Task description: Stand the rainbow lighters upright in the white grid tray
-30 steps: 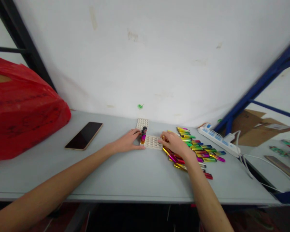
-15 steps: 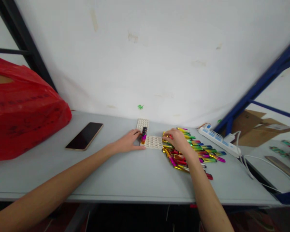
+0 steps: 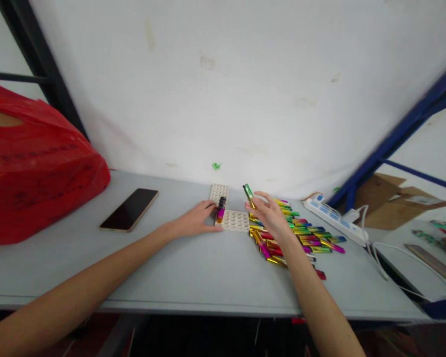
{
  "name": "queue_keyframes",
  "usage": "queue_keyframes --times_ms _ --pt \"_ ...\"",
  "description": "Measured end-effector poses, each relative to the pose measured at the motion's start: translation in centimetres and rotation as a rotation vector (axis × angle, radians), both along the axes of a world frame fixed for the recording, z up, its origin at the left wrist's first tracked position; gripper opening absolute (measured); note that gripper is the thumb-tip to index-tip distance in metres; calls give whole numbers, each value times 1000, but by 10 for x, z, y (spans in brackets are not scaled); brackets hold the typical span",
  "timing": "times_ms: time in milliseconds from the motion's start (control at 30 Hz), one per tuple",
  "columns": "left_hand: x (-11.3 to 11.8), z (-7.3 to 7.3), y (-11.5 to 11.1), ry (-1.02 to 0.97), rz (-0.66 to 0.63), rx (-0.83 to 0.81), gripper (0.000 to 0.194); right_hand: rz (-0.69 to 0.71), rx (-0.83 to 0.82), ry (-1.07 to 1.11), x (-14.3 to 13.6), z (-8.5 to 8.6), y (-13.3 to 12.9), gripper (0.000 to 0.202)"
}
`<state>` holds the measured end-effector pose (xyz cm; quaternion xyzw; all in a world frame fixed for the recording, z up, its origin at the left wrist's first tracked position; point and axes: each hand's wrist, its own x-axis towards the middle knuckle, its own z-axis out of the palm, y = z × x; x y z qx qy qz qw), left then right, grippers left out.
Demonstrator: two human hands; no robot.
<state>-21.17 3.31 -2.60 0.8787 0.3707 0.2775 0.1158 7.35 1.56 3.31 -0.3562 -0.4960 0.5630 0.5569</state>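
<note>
One green tube [image 3: 249, 195], seemingly tilted up-left

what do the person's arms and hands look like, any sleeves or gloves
Both arms are bare from the frame's lower edge to the fingers: no sleeves show, and no gloves. The left hand and right hand carry no visible rings, watch or wristband, and no markings can be made out. The forearms are slim and long in this wide view; nails are too small to judge.

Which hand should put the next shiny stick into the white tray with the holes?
Probably the right hand: it already holds a green stick lifted just beside the white tray. The left hand rests flat at the tray's left edge, steadying it by the upright sticks.
</note>
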Motion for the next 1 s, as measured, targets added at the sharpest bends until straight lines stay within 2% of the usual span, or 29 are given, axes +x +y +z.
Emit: queue_keyframes --times_ms 67,167,333,467,667,833,1000 --pt "0 1 -1 9 -3 -10 70 68 -58 8 -8 -2 -3 51" --pt "2 3 -2 13 -3 -21 70 159 -114 10 -22 -3 -9 41" --pt "3 5 -4 -5 -18 -21 67 244 -104 2 -42 -4 -19 30" --pt "3 5 -4 21 -5 -23 68 261 -84 6 -46 -8 -21 34" --pt "4 5 -5 -9 -14 6 68 199 -91 8 -41 -10 -17 36" --pt "3 6 -5 -5 -20 11 67 159 37 -15 -39 -13 -12 40" --pt "3 6 -6 9 -18 8 66 120 278 -442 -33 -26 -3 43"
